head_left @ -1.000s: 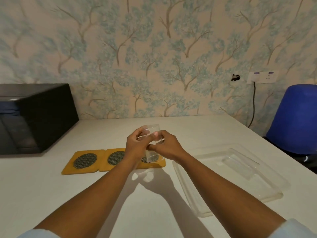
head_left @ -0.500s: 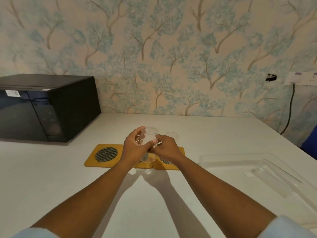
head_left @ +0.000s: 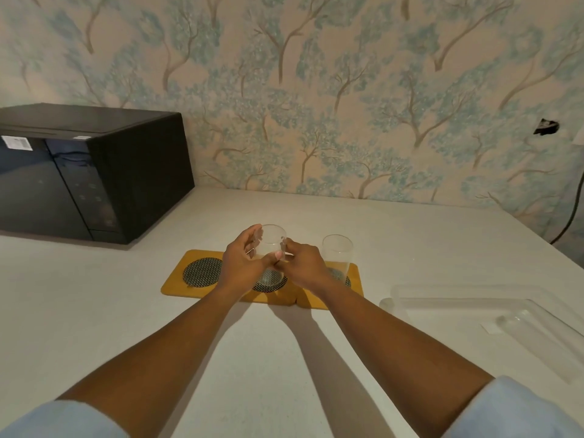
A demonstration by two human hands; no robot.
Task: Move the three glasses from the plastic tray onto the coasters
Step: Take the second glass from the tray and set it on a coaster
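Three yellow coasters with dark mesh discs lie in a row on the white table. The left coaster point(head_left: 197, 273) is bare. A clear glass point(head_left: 271, 245) stands upright over the middle coaster point(head_left: 271, 290), its base on or just above the mesh. My left hand point(head_left: 243, 263) and my right hand point(head_left: 305, 267) both grip this glass from either side. A second clear glass point(head_left: 337, 252) stands on the right coaster point(head_left: 354, 279), just right of my right hand. The clear plastic tray point(head_left: 474, 297) lies at the right; something clear lies in it, hard to make out.
A black microwave point(head_left: 94, 175) stands at the back left against the papered wall. A black cable point(head_left: 573, 213) hangs down the wall at the far right.
Both hands have lowered the glass onto the middle coaster. A second glass now shows on the right coaster. The camera has swung left, and the blue chair has left the view.
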